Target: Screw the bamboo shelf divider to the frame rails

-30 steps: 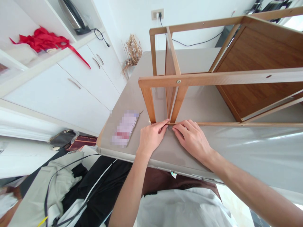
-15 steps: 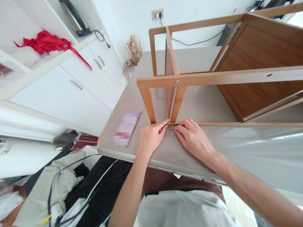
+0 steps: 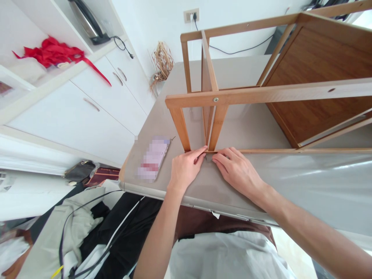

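A brown wooden shelf frame (image 3: 194, 101) lies on its side on the grey table, with slats and a bolt showing. At its lower near rail, my left hand (image 3: 187, 166) is closed, its index fingertip on the wood and its thumb just below. My right hand (image 3: 236, 168) is closed in a pinch to the right of it, close against the same rail. Between the two hands shows a small thin metal rod (image 3: 209, 158), which looks like a hex key. My right fingertips hold its right end. Its left end is partly hidden by my left thumb.
A phone (image 3: 154, 159) lies left of my hands, with a thin metal pin by its top corner. The table edge (image 3: 142, 192) runs close to my body. White cabinets (image 3: 87, 104), red ribbon (image 3: 52, 52) and a kettle (image 3: 88, 21) stand to the left.
The metal rod between my hands has turned slightly and shows less of its bend. Both hands keep nearly the same place; the whole view has shifted a little.
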